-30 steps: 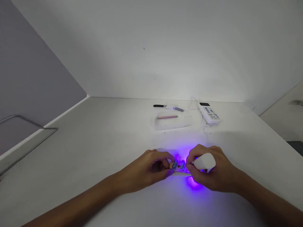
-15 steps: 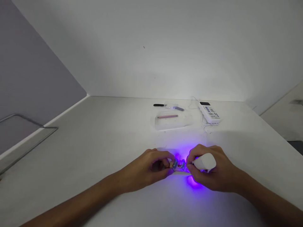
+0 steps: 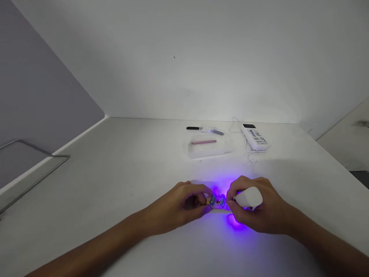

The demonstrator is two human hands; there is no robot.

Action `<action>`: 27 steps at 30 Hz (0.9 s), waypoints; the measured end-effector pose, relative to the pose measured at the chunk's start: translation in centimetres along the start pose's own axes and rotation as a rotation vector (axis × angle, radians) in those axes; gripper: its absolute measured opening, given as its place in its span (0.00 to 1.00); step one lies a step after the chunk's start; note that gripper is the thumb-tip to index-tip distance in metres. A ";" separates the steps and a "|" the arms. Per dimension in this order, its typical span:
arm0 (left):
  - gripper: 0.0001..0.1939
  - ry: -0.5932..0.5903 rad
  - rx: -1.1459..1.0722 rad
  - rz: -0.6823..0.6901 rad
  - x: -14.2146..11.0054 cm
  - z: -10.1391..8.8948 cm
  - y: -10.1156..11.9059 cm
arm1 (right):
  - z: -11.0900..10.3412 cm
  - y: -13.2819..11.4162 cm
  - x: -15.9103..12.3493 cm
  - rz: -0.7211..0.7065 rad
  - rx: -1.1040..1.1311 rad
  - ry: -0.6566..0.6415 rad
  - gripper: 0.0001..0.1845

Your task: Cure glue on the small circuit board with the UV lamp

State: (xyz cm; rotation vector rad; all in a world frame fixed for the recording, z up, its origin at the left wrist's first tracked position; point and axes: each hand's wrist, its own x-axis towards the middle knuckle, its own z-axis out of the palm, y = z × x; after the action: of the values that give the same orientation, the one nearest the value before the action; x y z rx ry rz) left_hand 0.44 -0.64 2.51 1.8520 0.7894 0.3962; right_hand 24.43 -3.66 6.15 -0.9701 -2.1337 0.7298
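My right hand (image 3: 259,206) is closed around a white handheld UV lamp (image 3: 249,198), which throws violet light down onto the table. Just left of the lamp lies a small clear, bluish object (image 3: 217,201) with shiny rounded pieces on it; its exact kind is hard to make out. The thumb and fingertips of my left hand (image 3: 184,204) pinch the left end of this object, by a tan, cork-like part. Violet glare and my right fingers hide the object's right end.
Farther back on the white table (image 3: 100,173) are a clear tray (image 3: 207,151) with a pink pen-like tool (image 3: 203,142), a black-handled tool (image 3: 193,128), and a white device (image 3: 255,138) with a label and cable. A grey wire frame (image 3: 37,184) stands at left. A wall rises behind.
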 end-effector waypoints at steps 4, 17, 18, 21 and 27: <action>0.05 0.003 -0.004 0.003 0.0 0.0 0.0 | 0.0 0.0 0.1 0.000 0.015 -0.007 0.07; 0.07 0.004 0.005 0.002 0.1 0.0 0.1 | 0.1 0.0 -0.1 -0.010 0.000 0.010 0.08; 0.07 0.004 0.003 0.003 0.1 0.0 0.0 | 0.1 0.0 -0.1 -0.006 -0.006 0.008 0.08; 0.07 0.005 0.004 0.003 0.1 0.0 -0.1 | 0.1 0.0 -0.1 -0.004 -0.017 0.003 0.07; 0.07 0.001 0.004 -0.004 0.0 0.0 -0.1 | 0.0 0.1 -0.1 -0.004 -0.014 0.003 0.07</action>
State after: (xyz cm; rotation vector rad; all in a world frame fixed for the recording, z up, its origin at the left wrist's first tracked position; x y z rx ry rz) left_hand 0.41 -0.58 2.41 1.8533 0.7952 0.3932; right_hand 24.46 -3.67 6.05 -0.9734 -2.1402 0.7110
